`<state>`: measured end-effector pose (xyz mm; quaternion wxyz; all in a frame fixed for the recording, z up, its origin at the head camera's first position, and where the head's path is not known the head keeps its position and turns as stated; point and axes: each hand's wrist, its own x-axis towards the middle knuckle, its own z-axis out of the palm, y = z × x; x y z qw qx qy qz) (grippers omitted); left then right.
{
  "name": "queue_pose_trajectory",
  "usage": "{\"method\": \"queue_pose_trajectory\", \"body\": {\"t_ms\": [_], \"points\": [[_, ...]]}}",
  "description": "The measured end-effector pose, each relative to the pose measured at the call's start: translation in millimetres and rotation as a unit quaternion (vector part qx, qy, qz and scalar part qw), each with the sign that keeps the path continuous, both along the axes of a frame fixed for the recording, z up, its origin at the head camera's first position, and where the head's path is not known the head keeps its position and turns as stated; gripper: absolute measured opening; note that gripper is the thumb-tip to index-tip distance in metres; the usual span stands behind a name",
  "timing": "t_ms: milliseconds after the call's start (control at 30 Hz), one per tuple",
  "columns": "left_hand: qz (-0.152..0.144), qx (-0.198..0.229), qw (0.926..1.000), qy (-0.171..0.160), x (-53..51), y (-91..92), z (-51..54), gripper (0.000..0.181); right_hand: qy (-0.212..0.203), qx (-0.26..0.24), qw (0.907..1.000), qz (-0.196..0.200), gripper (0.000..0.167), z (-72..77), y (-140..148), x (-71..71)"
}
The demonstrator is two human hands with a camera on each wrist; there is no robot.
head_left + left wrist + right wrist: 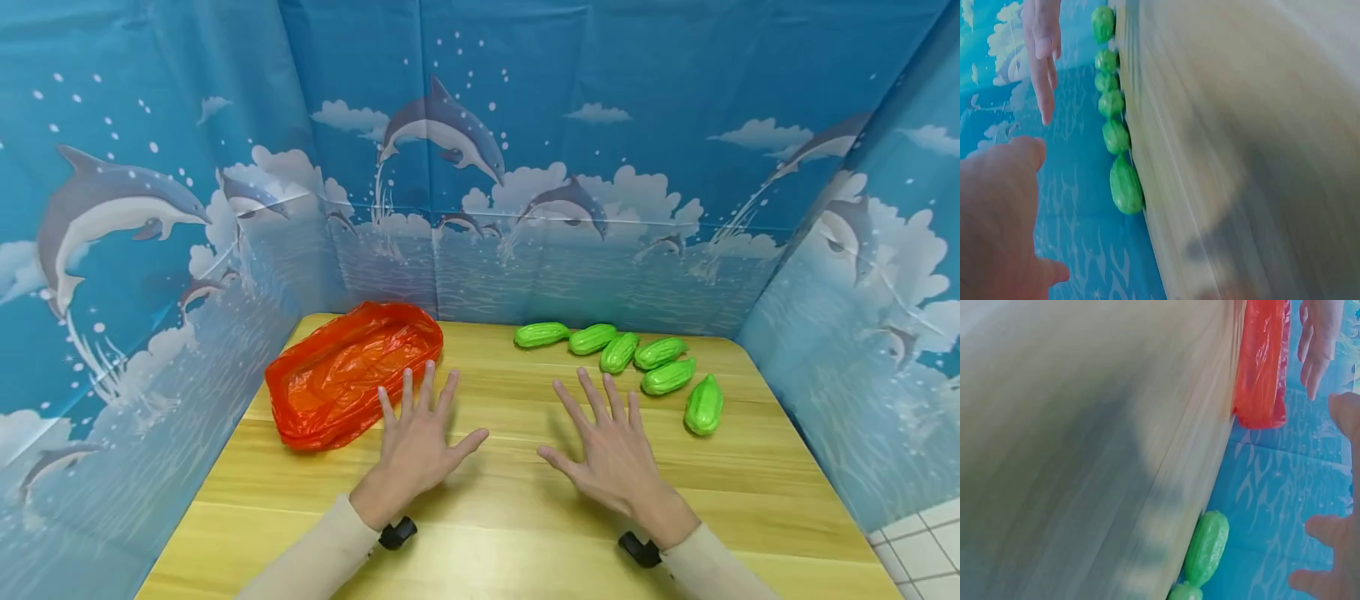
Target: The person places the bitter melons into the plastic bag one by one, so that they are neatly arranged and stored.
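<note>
My left hand (417,446) hovers above the table with its fingers spread, just right of a container covered in red plastic film (330,375). In the right wrist view, the end of that red container (1263,375) shows beyond the table surface. My right hand (615,458) is held palm down with spread fingers and nothing in it. Beyond it lie several glossy green, ridged, oblong gourd-like pieces; the nearest green piece (704,406) sits at the far right. Another green piece (542,335) lies near the back edge. The left wrist view shows the green pieces (1126,185) in a row.
The wooden table (510,533) is enclosed on the back and both sides by a blue dolphin-print curtain (525,275). A black wrist strap device (397,533) sits under the left wrist, another device (640,550) under the right. White tiles (922,550) show at lower right.
</note>
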<state>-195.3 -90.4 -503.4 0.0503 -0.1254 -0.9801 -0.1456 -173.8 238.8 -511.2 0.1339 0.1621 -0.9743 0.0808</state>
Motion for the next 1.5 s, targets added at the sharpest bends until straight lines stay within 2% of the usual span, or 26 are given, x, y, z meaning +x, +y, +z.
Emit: {"method": "queue_pose_trajectory", "body": {"t_ms": [333, 533, 667, 833, 1033, 1133, 1300, 1500], "points": [[0.041, 0.014, 0.9991, -0.003, -29.8, -24.7, -3.4, 0.107, 0.017, -0.031, 0.9991, 0.023, 0.094, 2.8, -9, -12.7], [0.055, 0.012, 0.9982, 0.017, -44.5, -45.6, -8.4, 0.1, 0.036, -0.032, 0.9978, 0.046, 0.088, 2.0, -19, -22.4], [0.058, 0.017, 0.9978, 0.028, -50.4, -57.2, -13.3, 0.09, 0.033, -0.032, 0.9972, 0.059, 0.086, 1.9, -27, -27.8], [0.053, 0.033, 0.9972, 0.041, -52.8, -62.7, -17.7, 0.076, 0.032, -0.024, 0.9969, 0.069, 0.083, 0.5, -34, -32.0], [0.034, 0.032, 0.9961, 0.075, -53.6, -62.9, -22.9, 0.057, 0.028, -0.021, 0.996, 0.082, 0.083, 0.2, -43, -37.9], [0.025, 0.034, 0.9959, 0.08, -52.9, -62.6, -24.8, 0.049, 0.021, -0.021, 0.9957, 0.088, 0.082, -0.2, -48, -40.1], [0.016, 0.041, 0.9971, 0.063, -49.8, -60.6, -22.3, 0.037, 0.01, -0.018, 0.9951, 0.096, 0.08, -1.2, -54, -42.2], [0.015, 0.069, 0.9973, 0.023, -45.2, -55.1, -14.6, 0.034, 0.027, -0.017, 0.9935, 0.11, 0.081, 0.0, -57, -45.2]]}}
